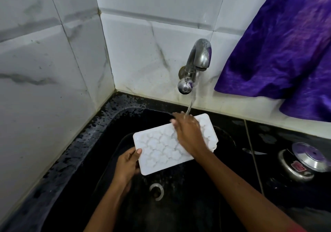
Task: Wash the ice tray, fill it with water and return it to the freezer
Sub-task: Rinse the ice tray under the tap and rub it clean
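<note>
ice tray held over black sink, under running tap | left hand grips its near-left corner, thumb on top | right hand lies flat across the moulds, fingers straight | steel pot on table at right

The light is dim and cool, brightest on the upper wall tiles and fading downward, so the black sink swallows nearly all detail in shadow. The tap carries soft glints and the white ice tray looks a little washed out against the dark. My right hand is smeared by motion at the fingertips, and the wide lens bows the tile lines toward the frame's edges.
</note>
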{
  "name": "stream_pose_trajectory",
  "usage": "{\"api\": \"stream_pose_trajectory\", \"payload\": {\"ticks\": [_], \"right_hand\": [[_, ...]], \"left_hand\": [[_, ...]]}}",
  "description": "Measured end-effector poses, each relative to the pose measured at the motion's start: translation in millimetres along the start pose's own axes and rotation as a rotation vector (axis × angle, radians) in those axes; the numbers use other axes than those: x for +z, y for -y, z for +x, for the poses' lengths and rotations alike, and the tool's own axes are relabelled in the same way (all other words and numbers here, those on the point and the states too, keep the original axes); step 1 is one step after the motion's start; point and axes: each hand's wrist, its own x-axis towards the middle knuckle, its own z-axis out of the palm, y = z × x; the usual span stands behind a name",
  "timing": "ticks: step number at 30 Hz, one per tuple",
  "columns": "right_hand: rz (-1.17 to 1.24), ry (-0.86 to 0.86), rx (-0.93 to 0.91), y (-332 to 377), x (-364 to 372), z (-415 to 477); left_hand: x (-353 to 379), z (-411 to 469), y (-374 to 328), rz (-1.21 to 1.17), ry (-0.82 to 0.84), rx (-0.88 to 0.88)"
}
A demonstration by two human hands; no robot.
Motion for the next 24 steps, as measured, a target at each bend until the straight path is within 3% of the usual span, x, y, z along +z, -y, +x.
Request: {"api": "stream_pose_trajectory", "payload": {"ticks": [3, 6, 9, 11, 15, 18, 21, 24], "right_hand": [[-0.071, 0.137, -0.155, 21.0, 27.7, -19.0], [-0.130, 0.179, -0.191, 22.8, 45.3, -29.9], [-0.278, 0.199, -0.386, -3.0, 39.3, -30.2], [-0.286, 0.229, -0.321, -24.4, 29.4, -28.8], [-0.224, 0.167, 0.036, -48.1, 10.8, -24.0], [0.079, 0.195, 0.307, -48.9, -2.8, -16.6], [0.526, 0.164, 0.274, -49.8, -10.4, -15.4], [0.736, 0.173, 0.200, -54.9, -15.2, -19.4]], "left_hand": [[21.6, -1.6, -2.2, -0.006, 0.009, -0.008], [31.9, -0.4, 1.7, 0.028, -0.049, -0.017], [20.7, 1.7, 7.8, -0.048, -0.097, -0.087], [9.9, 4.7, 10.6, -0.065, -0.153, -0.097], [-10.1, 7.4, 13.1, -0.064, -0.239, -0.030], [-18.3, 5.7, 14.9, -0.108, -0.232, -0.025], [-19.0, 5.3, 4.8, -0.267, -0.221, -0.184], [-31.5, 6.3, -4.3, -0.370, -0.076, -0.425]]}}
